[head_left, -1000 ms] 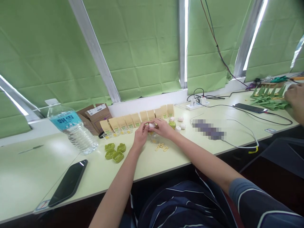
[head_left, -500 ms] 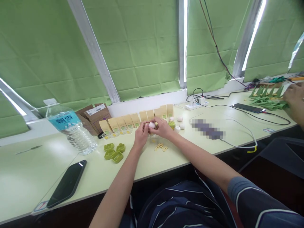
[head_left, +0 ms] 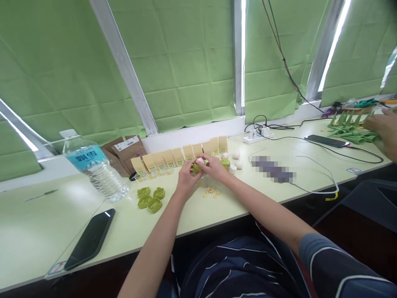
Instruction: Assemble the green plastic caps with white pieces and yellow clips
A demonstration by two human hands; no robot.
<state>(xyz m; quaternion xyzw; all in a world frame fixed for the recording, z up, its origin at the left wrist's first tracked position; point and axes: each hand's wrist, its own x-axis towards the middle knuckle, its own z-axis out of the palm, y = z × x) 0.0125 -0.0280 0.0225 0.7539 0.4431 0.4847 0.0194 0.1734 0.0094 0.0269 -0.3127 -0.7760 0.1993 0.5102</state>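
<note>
My left hand (head_left: 187, 178) is closed round a green plastic piece (head_left: 196, 167). A small pinkish-white piece (head_left: 201, 160) sits at the top of it, and the fingers of my right hand (head_left: 215, 167) are closed on that. My fingers cover much of both pieces. Below my hands lie several thin yellow rings (head_left: 210, 191). Left of them is a cluster of green shaped pieces (head_left: 150, 200). Beyond my right wrist are another green piece (head_left: 226, 164) and several small white pieces (head_left: 238, 165).
Behind my hands stands a row of beige cards (head_left: 177, 156) with clear cases. A water bottle (head_left: 96, 167) leans by a cardboard box (head_left: 127, 151). A phone (head_left: 90, 239) lies front left. Cables, a power strip (head_left: 259, 135) and another person's hand (head_left: 383, 126) are at the right.
A green piece now shows in my left hand beneath the pinkish-white piece, which both hands held before. The other person's hand at the right has shifted slightly.
</note>
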